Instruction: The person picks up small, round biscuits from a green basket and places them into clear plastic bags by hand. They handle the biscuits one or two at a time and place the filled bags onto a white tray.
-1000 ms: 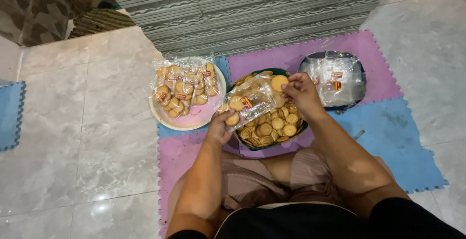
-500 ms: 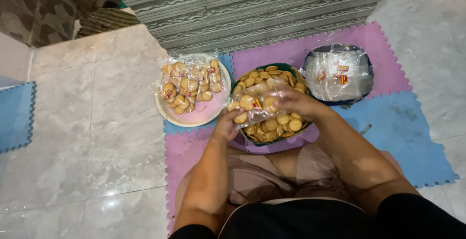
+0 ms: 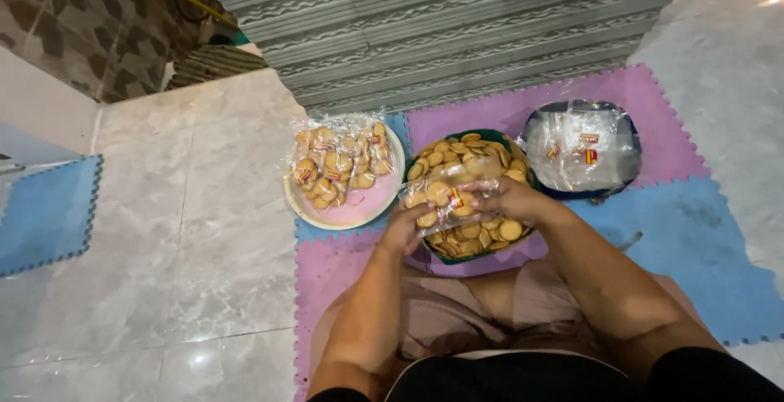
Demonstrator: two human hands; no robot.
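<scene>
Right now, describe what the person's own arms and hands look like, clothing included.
Both forearms are bare: no sleeves reach the wrists, and no gloves, watch or rings show on the left hand or right hand. Dark fabric edges appear near the upper arms at the frame's bottom.

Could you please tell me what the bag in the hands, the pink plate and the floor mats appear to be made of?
The bag looks like thin clear plastic film: glossy, crinkled, biscuits showing through. The pink plate seems to be smooth plastic or melamine with a cream rim; the look leaves it open. The floor mats look like matte foam, with toothed interlocking edges.
</scene>
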